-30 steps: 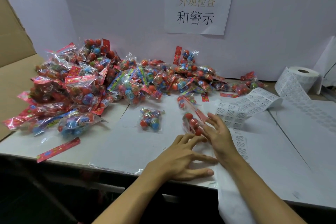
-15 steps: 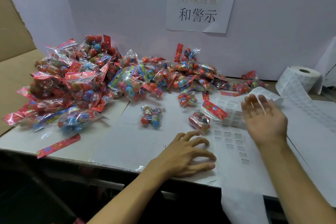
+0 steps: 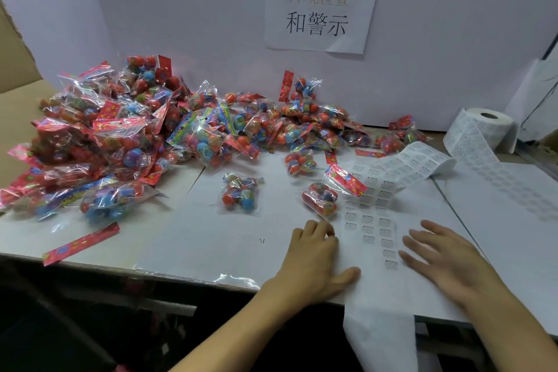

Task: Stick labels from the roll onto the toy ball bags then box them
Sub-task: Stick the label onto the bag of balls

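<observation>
White tabletop [image 3: 181, 238] and a pale back wall are filling our view, and we are working at the near edge of the table. Closest to us, the strip of labels [image 3: 370, 229] is lying flat on the table, running back from between our hands, folding over and climbing to the roll [image 3: 483, 127] that is standing at the far right by the wall. Our left hand [image 3: 314, 263] is resting palm down just left of the strip, its fingers curling loosely and holding nothing, fingertips near a single bag of balls [image 3: 321, 199] whose red header card [image 3: 345, 180] is lying over the edge of the labels. Our right hand [image 3: 447, 263] is spreading flat with straight, open fingers, its fingertips reaching the right side of the strip; we cannot tell whether it is pressing down or hovering just above. Another loose bag [image 3: 240, 193] is sitting alone further left, well apart from both hands. Behind these, the big heap of bags [image 3: 126, 142] is sprawling across the left and middle of the table up to the wall. One stray red card [image 3: 81, 243] is lying near the front left edge. Above the heap, a paper sign [image 3: 323, 6] with printed characters is hanging on the wall, and a cardboard flap [image 3: 15, 54] is standing at the far left.
</observation>
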Motion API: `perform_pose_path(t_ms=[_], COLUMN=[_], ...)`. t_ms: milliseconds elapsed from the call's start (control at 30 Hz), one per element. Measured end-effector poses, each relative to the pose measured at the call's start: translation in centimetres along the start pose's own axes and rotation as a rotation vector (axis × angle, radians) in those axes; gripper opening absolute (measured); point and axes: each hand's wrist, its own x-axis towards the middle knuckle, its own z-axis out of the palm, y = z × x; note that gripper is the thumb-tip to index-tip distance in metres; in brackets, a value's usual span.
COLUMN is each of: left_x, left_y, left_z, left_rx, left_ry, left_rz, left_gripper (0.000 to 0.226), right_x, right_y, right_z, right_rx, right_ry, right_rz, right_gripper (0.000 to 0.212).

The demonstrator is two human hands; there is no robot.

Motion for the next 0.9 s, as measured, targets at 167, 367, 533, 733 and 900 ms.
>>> perform_pose_path(t_ms=[167, 367, 533, 733, 900], left_x=[0.3, 0.0, 1.1, 1.8, 1.8], left_y=[2.3, 3.1, 3.3, 3.7, 4.0], left_z=[0.5, 0.7, 0.3, 0.3, 0.7], left_rx=[-0.225, -0.638, -1.195, -1.528, -1.455], left_ry=[-0.064, 0.041, -0.002, -0.039, -0.011], left_rz=[-0.047, -0.113, -0.403, -0.366, -0.291], left_gripper=[0.036, 0.054, 0.061, 0.021, 0.019], right_x=[-0.6, 0.2, -0.2, -1.3, -3.7], right_y=[-0.2, -0.6, -0.8, 0.5, 0.5], right_z=[1.0, 0.3, 0.2, 0.3, 1.0], right_rx=[-0.057, -0.195, -0.033, -0.672, -1.054], right_ry=[-0.041, -0.175, -0.301, 0.179, -0.186], right_rz=[0.104, 0.152, 0.13, -0.659, -1.117], right_gripper=[0.045, 0.017, 0.029, 0.031, 0.014])
